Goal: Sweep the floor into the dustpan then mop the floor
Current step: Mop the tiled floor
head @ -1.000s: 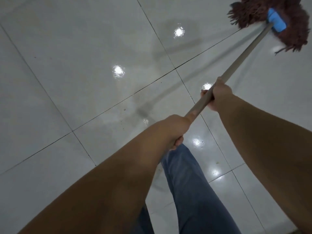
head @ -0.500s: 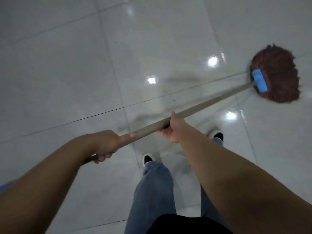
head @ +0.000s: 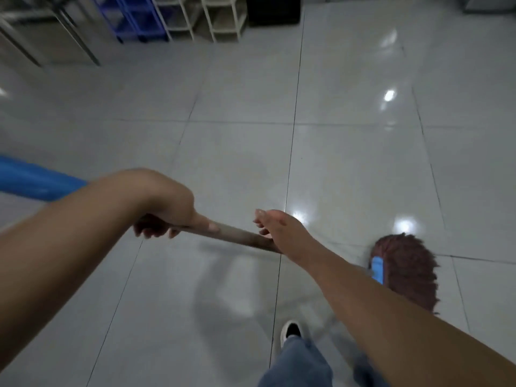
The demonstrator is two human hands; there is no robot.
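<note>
A long grey-brown mop handle (head: 240, 236) is held across the middle of the view, sloping down to the right. Its upper end is gripped by the left hand (head: 170, 216), whose fingers are curled under the shaft while the thumb is laid along the top. The right hand (head: 279, 230) is placed further down the handle; its palm is set against the shaft, but its fingers are seen extended and blurred, so it cannot be told whether the handle is gripped there. The dark red-brown stringy mop head (head: 407, 269) with its blue plastic clamp (head: 377, 269) is pressed flat on the glossy pale grey tiled floor (head: 237, 163), at the right, partly hidden behind the right forearm. A black and white shoe (head: 290, 331) and a blue denim trouser leg (head: 296, 364) are seen near the bottom edge. A blue blurred object (head: 30, 177) is visible at the left edge. At the far side, white open shelving (head: 206, 18), a blue shelf unit (head: 136, 18) and a black box (head: 273, 9) are ranged along the floor.
</note>
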